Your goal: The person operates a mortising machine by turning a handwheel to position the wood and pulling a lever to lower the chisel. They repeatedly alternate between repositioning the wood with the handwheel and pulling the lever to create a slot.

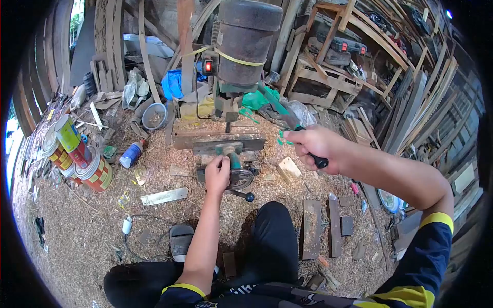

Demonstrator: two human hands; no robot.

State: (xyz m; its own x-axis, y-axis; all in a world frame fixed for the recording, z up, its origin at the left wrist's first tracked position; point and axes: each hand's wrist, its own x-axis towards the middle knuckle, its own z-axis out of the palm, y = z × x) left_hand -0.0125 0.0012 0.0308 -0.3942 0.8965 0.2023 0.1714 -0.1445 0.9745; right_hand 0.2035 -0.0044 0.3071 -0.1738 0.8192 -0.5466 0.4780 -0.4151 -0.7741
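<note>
My right hand [314, 148] is closed around the black grip of a long green lever [276, 104], which slopes down from the head of a drilling or mortising machine [245, 46]. My left hand [217, 174] is closed, thumb against fingers, beside the handwheel [241, 179] of the machine's vise; what lies in its fingers is hidden. Behind the vise's metal jaw [229, 144] lies a brown wooden piece [183, 140]. The bit [228, 127] points down just above it. A red switch [208, 65] glows on the machine's left side.
Paint cans [96, 172] and a blue bottle [131, 154] stand or lie at left. A pale wood block [289, 168] lies right of the vise. Dark wood pieces [311, 229] lie by my right knee. Wood shavings cover the floor. A power cable [134, 250] runs near my foot.
</note>
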